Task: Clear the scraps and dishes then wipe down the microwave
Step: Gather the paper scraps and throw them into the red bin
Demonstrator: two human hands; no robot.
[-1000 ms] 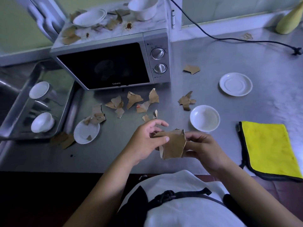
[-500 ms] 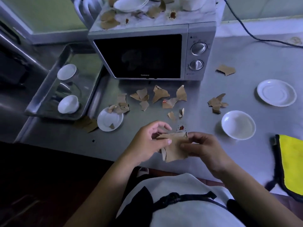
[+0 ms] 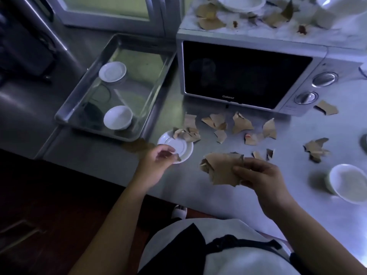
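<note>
Left hand [image 3: 156, 163] moved to the saucer [image 3: 183, 145], fingers [image 3: 168, 150] pinching a scrap [image 3: 178, 157]; right fingers [image 3: 245, 171] grasp the bundle [image 3: 222, 169].

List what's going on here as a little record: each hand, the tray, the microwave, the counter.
left hand: at the near rim of the saucer; grip unclear
right hand: holds a bundle of brown scraps
tray: small plate and white bowl inside
microwave: right of the tray; top scraps and a dish on it
counter: loose scraps before the microwave door; second bowl at right
</note>
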